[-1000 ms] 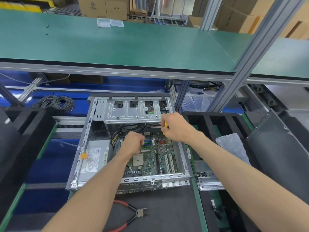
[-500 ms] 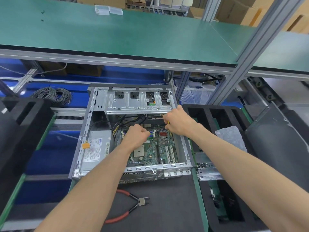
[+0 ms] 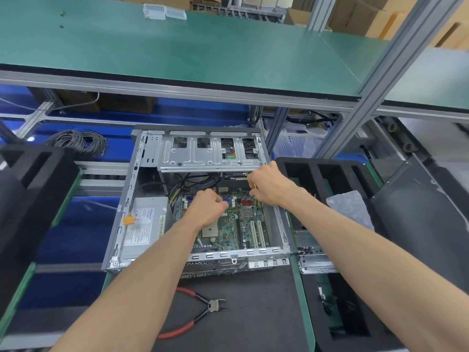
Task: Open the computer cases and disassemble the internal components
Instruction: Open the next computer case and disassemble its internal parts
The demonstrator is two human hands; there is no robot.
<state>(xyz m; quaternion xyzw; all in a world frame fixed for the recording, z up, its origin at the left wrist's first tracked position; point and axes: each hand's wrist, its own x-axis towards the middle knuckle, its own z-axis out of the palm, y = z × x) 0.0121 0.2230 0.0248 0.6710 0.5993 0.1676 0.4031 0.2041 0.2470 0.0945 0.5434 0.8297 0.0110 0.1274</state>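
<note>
An open desktop computer case (image 3: 126, 199) lies on the black mat. Inside it are the green motherboard (image 3: 228, 231), a grey power supply (image 3: 144, 224) on the left and a metal drive cage (image 3: 203, 157) at the far end. My left hand (image 3: 206, 209) is curled into a fist over the upper part of the motherboard, next to the blue slots; whatever is under its fingers is hidden. Just below the cage's right corner, my right hand (image 3: 271, 184) grips a yellow-handled tool (image 3: 254, 186), of which only a sliver shows.
Red-handled cutters (image 3: 198, 313) lie on the mat in front of the case. Black foam trays stand to the right (image 3: 317, 168) and left (image 3: 30, 179). A coil of grey cable (image 3: 78, 142) sits behind on the left. A green shelf (image 3: 177, 47) overhangs, carried by an aluminium post (image 3: 368, 97).
My head has shifted, so the case sits a little higher in view. The left fist edged slightly right over the board. The right hand stays by the cage corner with the tool.
</note>
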